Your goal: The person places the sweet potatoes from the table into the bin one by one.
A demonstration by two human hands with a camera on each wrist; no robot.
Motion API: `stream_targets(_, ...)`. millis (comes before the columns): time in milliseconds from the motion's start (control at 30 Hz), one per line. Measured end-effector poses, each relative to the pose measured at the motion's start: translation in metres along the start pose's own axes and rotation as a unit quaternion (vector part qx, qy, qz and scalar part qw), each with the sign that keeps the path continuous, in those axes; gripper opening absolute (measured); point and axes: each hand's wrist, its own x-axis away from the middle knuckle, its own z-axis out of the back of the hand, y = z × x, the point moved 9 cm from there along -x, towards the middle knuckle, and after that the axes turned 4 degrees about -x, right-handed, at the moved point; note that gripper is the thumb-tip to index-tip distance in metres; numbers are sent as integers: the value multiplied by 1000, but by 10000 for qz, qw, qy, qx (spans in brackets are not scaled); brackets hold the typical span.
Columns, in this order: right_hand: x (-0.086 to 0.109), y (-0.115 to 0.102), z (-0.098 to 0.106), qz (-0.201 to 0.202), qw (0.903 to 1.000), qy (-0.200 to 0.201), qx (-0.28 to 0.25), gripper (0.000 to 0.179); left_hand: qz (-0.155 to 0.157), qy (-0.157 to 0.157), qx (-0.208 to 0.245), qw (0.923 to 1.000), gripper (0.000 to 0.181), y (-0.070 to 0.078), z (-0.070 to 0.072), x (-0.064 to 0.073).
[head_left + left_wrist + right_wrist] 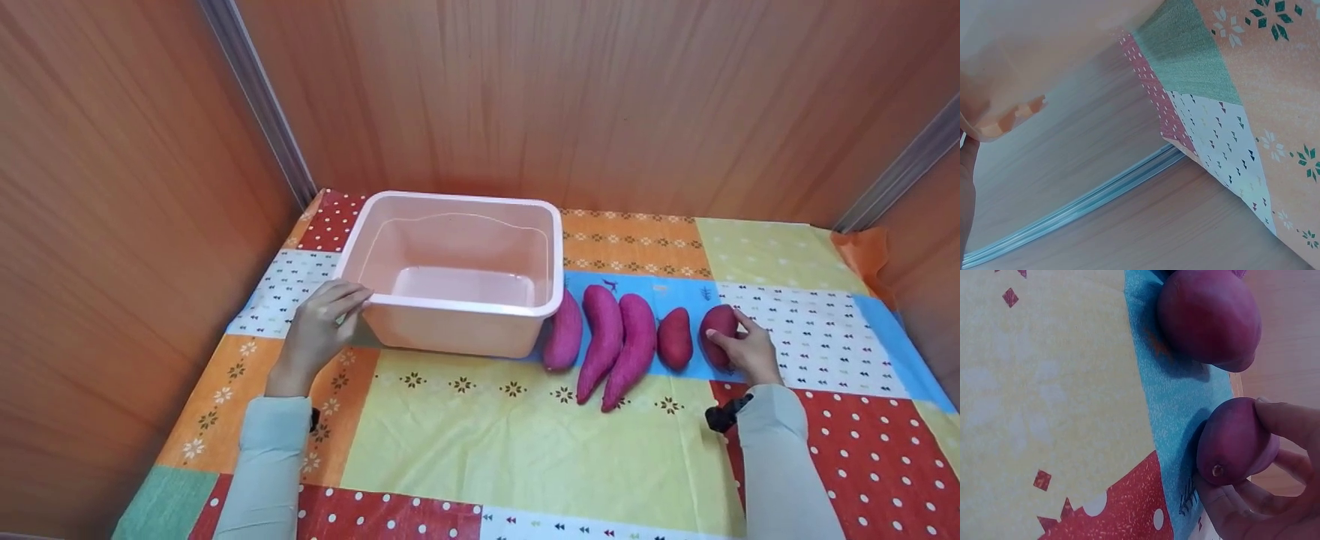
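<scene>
A pink plastic basin stands at the back left of the cloth, with nothing inside it. My left hand pinches its front left rim; in the left wrist view only a sliver of this hand shows. To the right of the basin lies a row of purple-red sweet potatoes: one close against the basin, two long curved ones side by side, and a short one. At the row's right end my right hand holds another short sweet potato between thumb and fingers.
A patchwork-patterned cloth covers the table. Wood-grain panels rise behind and on both sides, joined by metal strips at the corners. The cloth bunches up in an orange fold at the back right.
</scene>
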Motion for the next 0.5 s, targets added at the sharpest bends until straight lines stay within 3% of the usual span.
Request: stream_targets(500,2,-5,-2,321,9992,2,234,80,173,-129,181,9996,32,-3,-1,-1)
